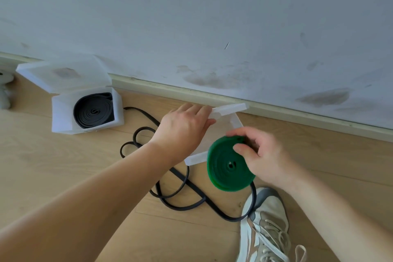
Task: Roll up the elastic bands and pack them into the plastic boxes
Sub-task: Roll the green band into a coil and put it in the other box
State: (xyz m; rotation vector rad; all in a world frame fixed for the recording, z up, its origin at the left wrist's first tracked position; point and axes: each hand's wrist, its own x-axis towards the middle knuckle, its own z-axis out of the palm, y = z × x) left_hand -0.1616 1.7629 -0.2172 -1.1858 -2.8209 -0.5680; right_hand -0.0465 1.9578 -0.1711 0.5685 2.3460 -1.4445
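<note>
1. Right hand (261,155) pinches the green roll (225,168) at its upper rim, fingers clamped on the coil. The roll hangs over the near wall of the open plastic box (195,158).
2. Left hand (182,130) pinches the box's lid (231,108), holding it up.
3. Risk: the grip is on one edge only, so the coil may spring loose going in.
4. Risk: if the lid slips it will block the entry. The loose black band (170,195) lies under the box and could tip it.

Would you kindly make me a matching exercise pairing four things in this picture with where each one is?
Things: 1 green roll; 2 black roll; 3 loose black band; 4 clear box lid.
Places: A in the open box; B held by the left hand; C gripped by the right hand; D sprawled on the floor.
Pairs: 1-C; 2-A; 3-D; 4-B.
</note>
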